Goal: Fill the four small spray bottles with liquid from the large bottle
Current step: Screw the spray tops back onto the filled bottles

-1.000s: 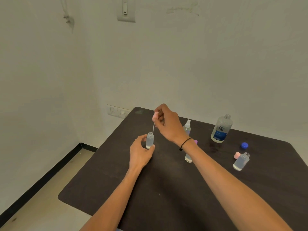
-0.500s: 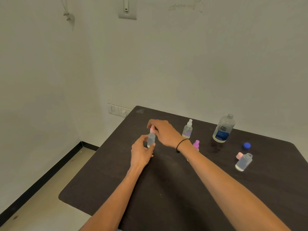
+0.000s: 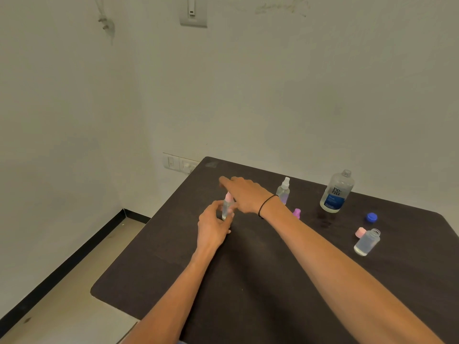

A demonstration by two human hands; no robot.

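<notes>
Head view. Landmark: large bottle (image 3: 337,192), uncapped, upright at the far side of the table (image 3: 248,281).

Pink-topped spray bottle (image 3: 227,206): well left of the large bottle, upright, long axis vertical, liquid inside. Left hand (image 3: 213,225) grips its body from the near side, fingers curled round it. Right hand (image 3: 244,194): directly over the pink top, fingers extended, blurred; whether it touches the top I cannot tell.

Open small bottle (image 3: 367,242): near and right of the large bottle, loose pink cap (image 3: 360,232) just beside it. Judged next to close; the right hand is nearer, though well apart.
</notes>
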